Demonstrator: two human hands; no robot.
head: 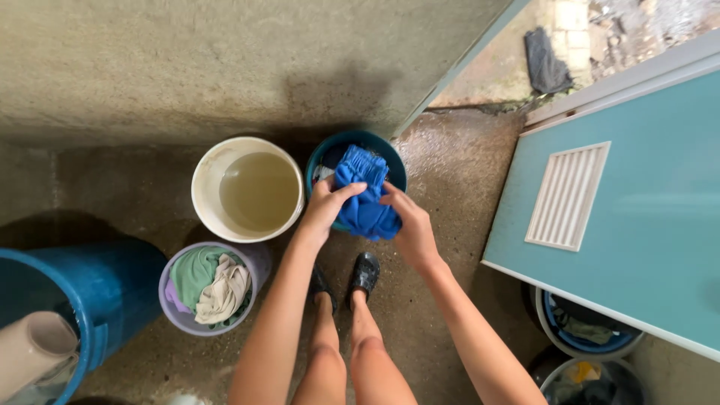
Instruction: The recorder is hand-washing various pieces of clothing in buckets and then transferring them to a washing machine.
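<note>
Gripping blue cloth (365, 196) over teal basin (321, 154): left hand (326, 206), right hand (411, 229).

White water bucket (206, 199), lilac laundry bucket (259, 259), teal door (660, 202).

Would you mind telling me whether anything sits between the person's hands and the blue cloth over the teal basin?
Nothing visible does. The left hand and right hand both already grip the blue cloth directly, above the teal basin.
</note>
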